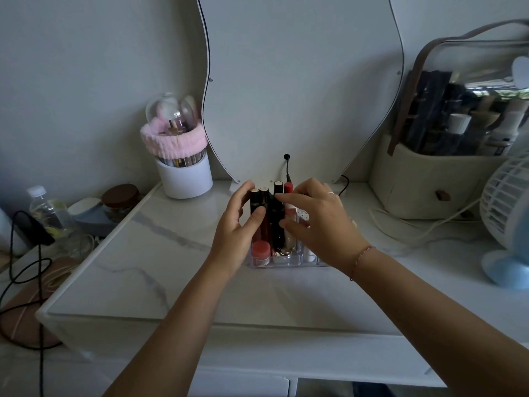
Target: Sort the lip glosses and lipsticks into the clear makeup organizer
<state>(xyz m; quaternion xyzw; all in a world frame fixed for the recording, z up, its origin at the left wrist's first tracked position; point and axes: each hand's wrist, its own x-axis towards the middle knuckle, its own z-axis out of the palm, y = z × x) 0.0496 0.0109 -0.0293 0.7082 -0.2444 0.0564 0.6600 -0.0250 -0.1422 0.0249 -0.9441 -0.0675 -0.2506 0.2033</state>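
A clear makeup organizer [286, 262] stands in the middle of the white marble vanity top [171, 267]. Several lip glosses and lipsticks stand upright in it: black-capped tubes [276, 193], a red-capped one [288, 187] and a short coral-capped one [261, 250] at the front left. My left hand [237, 224] grips the leftmost black tube [254, 202] between thumb and fingers. My right hand [320, 222] reaches over the right side, its fingertips touching the tall tubes; the products under it are partly hidden.
A white brush holder with a pink headband [183, 167] stands at the back left, a mirror [300, 81] behind the organizer. A beige cosmetics bag [429, 179] and a white-and-blue fan [509, 213] sit at the right. A bottle [48, 210] and cables lie off the left edge.
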